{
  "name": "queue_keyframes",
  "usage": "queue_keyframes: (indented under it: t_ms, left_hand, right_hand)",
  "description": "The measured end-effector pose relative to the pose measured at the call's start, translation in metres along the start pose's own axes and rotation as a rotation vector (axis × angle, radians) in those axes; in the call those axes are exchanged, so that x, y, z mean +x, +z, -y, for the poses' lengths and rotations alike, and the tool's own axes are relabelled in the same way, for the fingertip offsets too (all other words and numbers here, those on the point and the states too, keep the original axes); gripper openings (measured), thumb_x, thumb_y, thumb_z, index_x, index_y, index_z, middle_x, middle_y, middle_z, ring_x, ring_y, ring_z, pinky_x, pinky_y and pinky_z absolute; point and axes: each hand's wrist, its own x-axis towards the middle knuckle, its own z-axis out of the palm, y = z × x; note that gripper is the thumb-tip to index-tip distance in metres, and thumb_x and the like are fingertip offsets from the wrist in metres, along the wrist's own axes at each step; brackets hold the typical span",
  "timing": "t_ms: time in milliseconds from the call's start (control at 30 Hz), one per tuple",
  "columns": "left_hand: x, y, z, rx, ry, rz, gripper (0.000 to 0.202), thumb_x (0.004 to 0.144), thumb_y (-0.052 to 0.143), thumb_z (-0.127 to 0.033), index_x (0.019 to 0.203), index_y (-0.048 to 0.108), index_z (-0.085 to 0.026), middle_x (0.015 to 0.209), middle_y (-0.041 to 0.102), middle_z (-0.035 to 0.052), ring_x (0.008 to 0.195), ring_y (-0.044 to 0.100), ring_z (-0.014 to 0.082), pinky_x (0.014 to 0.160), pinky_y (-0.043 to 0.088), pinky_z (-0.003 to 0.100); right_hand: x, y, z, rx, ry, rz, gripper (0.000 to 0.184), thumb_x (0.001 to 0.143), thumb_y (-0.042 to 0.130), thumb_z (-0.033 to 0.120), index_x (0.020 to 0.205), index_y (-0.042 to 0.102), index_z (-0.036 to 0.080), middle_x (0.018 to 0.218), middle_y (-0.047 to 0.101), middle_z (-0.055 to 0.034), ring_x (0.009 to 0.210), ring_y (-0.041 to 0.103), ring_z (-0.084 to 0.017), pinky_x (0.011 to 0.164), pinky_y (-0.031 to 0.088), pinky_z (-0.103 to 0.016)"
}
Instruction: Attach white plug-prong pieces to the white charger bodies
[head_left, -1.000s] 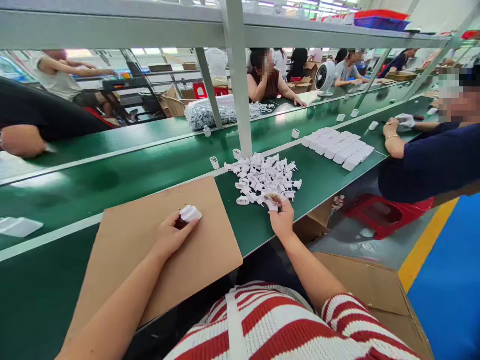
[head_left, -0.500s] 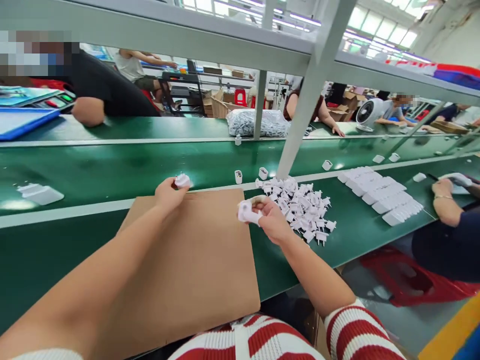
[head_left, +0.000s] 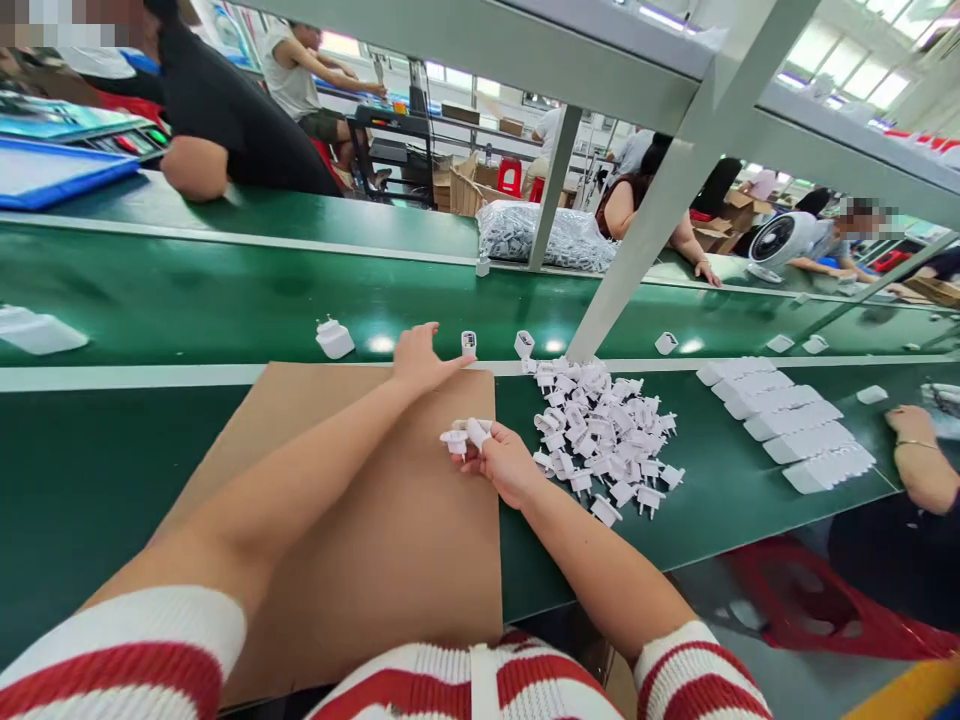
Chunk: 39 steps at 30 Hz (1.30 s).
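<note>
My left hand (head_left: 421, 358) reaches over the far edge of the cardboard sheet (head_left: 375, 560), fingers apart and holding nothing. Its thumb is right by a small white charger housing (head_left: 469, 343) with a dark open end; whether they touch I cannot tell. Above the cardboard, my right hand (head_left: 510, 465) grips white plug pieces (head_left: 455, 440), one with pins pointing down. Its fingers partly cover them. To the right lies a heap of similar white plug pieces (head_left: 592, 425). A white charger with two pins (head_left: 334, 339) rests on the green strip left of my left hand.
Another open housing (head_left: 524, 344) sits near the metal post (head_left: 637, 220). Rows of white housings (head_left: 795, 425) lie farther right, beside a co-worker's arm (head_left: 919, 455). A bag of grey parts (head_left: 547, 235) lies across the strip. A person in black leans at the far left.
My left hand has let go of the white charger, now on the green strip, and moved right toward an open housing. My right hand has shifted left over the cardboard, still holding plug pieces.
</note>
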Motion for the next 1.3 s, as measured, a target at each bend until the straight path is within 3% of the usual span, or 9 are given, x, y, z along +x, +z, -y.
queue_keyframes:
  t_ms: [133,267,400,533,700,767,967,1133,1300]
  left_hand:
    - [0.013,0.027,-0.038,-0.057,-0.16,0.134,0.058,0.086,0.075,-0.042,0.133,0.066,-0.009,0.13,0.071,0.0225,0.125,0.063,0.041,0.108,0.049,0.05]
    - [0.007,0.013,-0.036,-0.15,-0.087,0.148,0.04,0.092,0.061,-0.031,0.124,0.073,-0.012,0.123,0.076,0.0176,0.114,0.069,0.0349,0.102,0.053,0.044]
    - [-0.047,-0.029,-0.017,-0.25,0.046,0.225,0.043,0.09,0.064,-0.046,0.123,0.076,-0.022,0.121,0.078,0.0066,0.111,0.07,0.0289,0.099,0.055,0.036]
    - [-0.126,-0.067,-0.002,-0.413,0.123,0.318,0.048,0.09,0.063,-0.06,0.12,0.077,-0.025,0.124,0.077,0.0079,0.115,0.069,0.0321,0.103,0.056,0.041]
    - [-0.183,-0.074,0.008,-0.463,0.194,0.375,0.048,0.089,0.069,-0.056,0.126,0.073,-0.026,0.129,0.074,0.011,0.12,0.067,0.034,0.11,0.052,0.049]
    - [-0.188,-0.067,0.011,-0.505,0.173,0.318,0.054,0.086,0.074,-0.059,0.127,0.07,-0.025,0.132,0.071,0.0123,0.123,0.065,0.0352,0.111,0.051,0.051]
    - [-0.183,-0.055,0.021,-0.564,0.251,0.324,0.036,0.096,0.068,-0.055,0.107,0.075,-0.022,0.105,0.077,0.0084,0.1,0.068,0.0283,0.093,0.053,0.041]
    - [-0.184,-0.056,0.022,-0.614,0.267,0.289,0.034,0.095,0.069,-0.052,0.104,0.075,-0.019,0.105,0.075,0.0093,0.098,0.067,0.0268,0.09,0.052,0.04]
    - [-0.184,-0.058,0.02,-0.622,0.269,0.303,0.03,0.097,0.066,-0.048,0.105,0.077,-0.021,0.108,0.075,0.0094,0.101,0.067,0.0271,0.093,0.052,0.042]
  right_hand:
    - [0.0,-0.011,0.011,0.055,-0.032,-0.004,0.052,0.055,0.094,0.027,0.102,0.073,0.02,0.102,0.081,-0.0045,0.078,0.068,-0.011,0.062,0.046,-0.02]
    - [-0.007,-0.016,0.019,-0.013,-0.103,-0.041,0.057,0.058,0.091,0.024,0.109,0.067,0.023,0.101,0.082,-0.0028,0.086,0.072,-0.015,0.067,0.048,-0.022]
    - [-0.012,-0.012,0.021,-0.043,-0.161,0.021,0.06,0.061,0.092,0.031,0.114,0.066,0.023,0.099,0.08,-0.0024,0.088,0.073,-0.018,0.079,0.056,-0.03]
    - [-0.014,-0.007,0.017,-0.254,-0.281,0.039,0.054,0.074,0.083,0.038,0.125,0.07,0.023,0.104,0.076,-0.0034,0.089,0.068,-0.017,0.076,0.054,-0.03]
    - [-0.028,-0.006,0.016,-0.751,-0.623,-0.069,0.033,0.09,0.07,0.027,0.124,0.07,0.025,0.114,0.073,-0.0065,0.1,0.066,-0.02,0.084,0.054,-0.034]
    - [-0.035,-0.005,0.018,-0.991,-0.761,0.004,0.024,0.095,0.064,0.022,0.118,0.073,0.025,0.111,0.072,-0.0078,0.101,0.065,-0.021,0.084,0.054,-0.036]
    - [-0.035,0.008,0.013,-1.501,-0.978,0.113,0.045,0.095,0.053,0.011,0.136,0.068,0.023,0.113,0.07,-0.0113,0.107,0.061,-0.027,0.091,0.054,-0.042]
    - [-0.027,0.016,0.011,-1.569,-0.992,0.148,0.034,0.097,0.054,0.012,0.126,0.069,0.019,0.106,0.071,-0.0115,0.097,0.061,-0.026,0.085,0.054,-0.04]
    - [-0.03,0.016,0.014,-1.544,-0.954,0.115,0.042,0.093,0.053,0.008,0.13,0.067,0.022,0.112,0.071,-0.0114,0.103,0.063,-0.027,0.09,0.054,-0.041]
